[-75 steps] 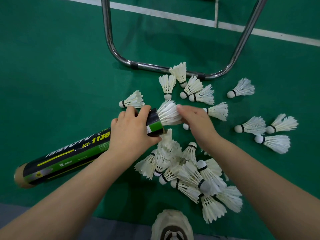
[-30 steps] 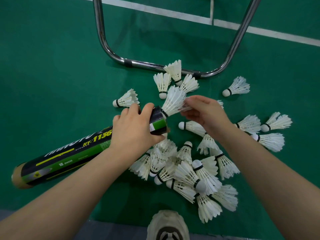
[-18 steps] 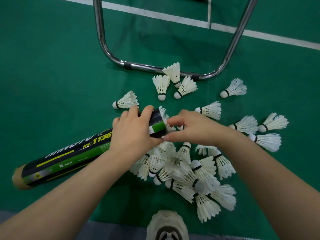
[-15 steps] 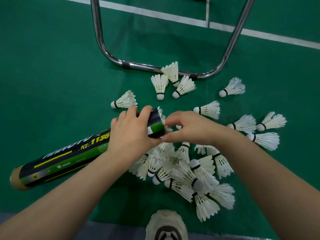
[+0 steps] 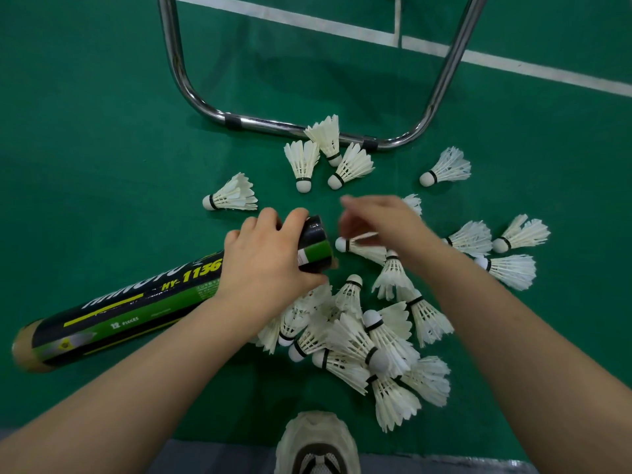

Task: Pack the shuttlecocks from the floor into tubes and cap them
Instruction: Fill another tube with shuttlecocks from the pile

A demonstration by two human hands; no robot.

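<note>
A long black-and-green shuttlecock tube (image 5: 136, 309) lies slanted over the green floor, its open mouth pointing right. My left hand (image 5: 270, 261) is wrapped around the tube just behind that mouth. No feathers stick out of the mouth. My right hand (image 5: 379, 220), blurred, hovers just right of the mouth with its fingers apart. It hangs over a white shuttlecock (image 5: 362, 248) lying on the floor. A dense pile of white feather shuttlecocks (image 5: 355, 340) sits below both hands.
A bent chrome tube frame (image 5: 273, 124) stands behind the pile, with three shuttlecocks (image 5: 328, 155) by its bar. Single ones lie at left (image 5: 232, 196) and upper right (image 5: 444, 167), more at right (image 5: 509, 248). A shoe (image 5: 318, 443) shows at the bottom edge.
My right hand pushed a shuttlecock into the tube mouth, then pulled back up and to the right. The feathers that stuck out of the mouth are gone from sight. The left hand's grip is unchanged.
</note>
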